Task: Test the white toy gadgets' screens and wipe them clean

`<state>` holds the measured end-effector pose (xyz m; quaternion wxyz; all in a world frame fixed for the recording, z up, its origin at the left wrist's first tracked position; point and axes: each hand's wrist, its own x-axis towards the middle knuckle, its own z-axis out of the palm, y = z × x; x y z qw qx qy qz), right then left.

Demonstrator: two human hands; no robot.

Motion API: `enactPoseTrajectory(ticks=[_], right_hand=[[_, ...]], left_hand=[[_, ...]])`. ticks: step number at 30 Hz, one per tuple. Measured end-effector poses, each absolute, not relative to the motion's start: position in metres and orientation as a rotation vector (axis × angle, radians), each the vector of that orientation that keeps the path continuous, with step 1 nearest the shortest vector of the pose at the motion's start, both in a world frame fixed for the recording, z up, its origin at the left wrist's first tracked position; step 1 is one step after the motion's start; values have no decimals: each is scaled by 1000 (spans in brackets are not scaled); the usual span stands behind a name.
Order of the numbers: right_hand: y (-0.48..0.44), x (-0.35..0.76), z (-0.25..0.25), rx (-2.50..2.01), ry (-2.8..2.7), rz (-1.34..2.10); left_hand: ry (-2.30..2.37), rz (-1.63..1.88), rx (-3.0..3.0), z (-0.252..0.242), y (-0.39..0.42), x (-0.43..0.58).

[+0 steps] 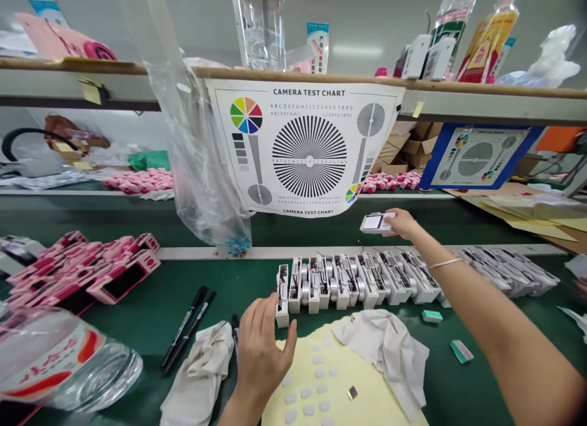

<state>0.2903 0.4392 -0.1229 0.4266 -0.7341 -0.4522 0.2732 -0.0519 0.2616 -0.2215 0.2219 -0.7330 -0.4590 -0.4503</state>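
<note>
Right hand (398, 223) stretches across a green workbench (504, 328), its fingers closed around a small white device with a pale screen (373, 222), held beyond a long metal rail (321, 252). Above it, a camera test chart (309, 148) hangs from a wooden shelf (293, 75), with a clear plastic bag (197, 169) draped beside it. A long row of white devices with exposed wires and silver cylinders (358, 282) lies just below the rail, nearer the person. Left hand (259, 352) is curved and partly open, apparently empty, with its fingertips (276, 300) at the row's near end – touching or almost touching the last unit. Pink housings (82, 273) are piled to the left. Closer in lie a yellow sheet dotted with white pads (316, 383), two white cloths (385, 359), two black pens (188, 328) and a small metallic square (352, 392) – the square rests on the sheet.
</note>
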Motion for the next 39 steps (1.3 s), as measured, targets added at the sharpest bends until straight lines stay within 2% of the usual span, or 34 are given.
enactPoseTrajectory(ticks=[9, 19, 25, 33, 36, 39], right_hand=[[536, 287, -190, -2058, -1370, 211], [538, 299, -198, -2305, -1635, 421], [513, 298, -172, -2268, -1723, 510], [426, 264, -114, -1933, -1718, 300], [354, 234, -122, -1716, -1853, 399], [283, 202, -150, -1558, -2074, 605]], left_hand=[[-1395, -747, -2114, -242, 267, -59], [-1496, -804, -2186, -252, 273, -60], [-1544, -923, -2201, -255, 275, -58], [-1716, -1058, -2308, -254, 281, -58], [-1838, -1215, -2359, -251, 285, -58], [-1901, -1361, -2353, -249, 288, -60]])
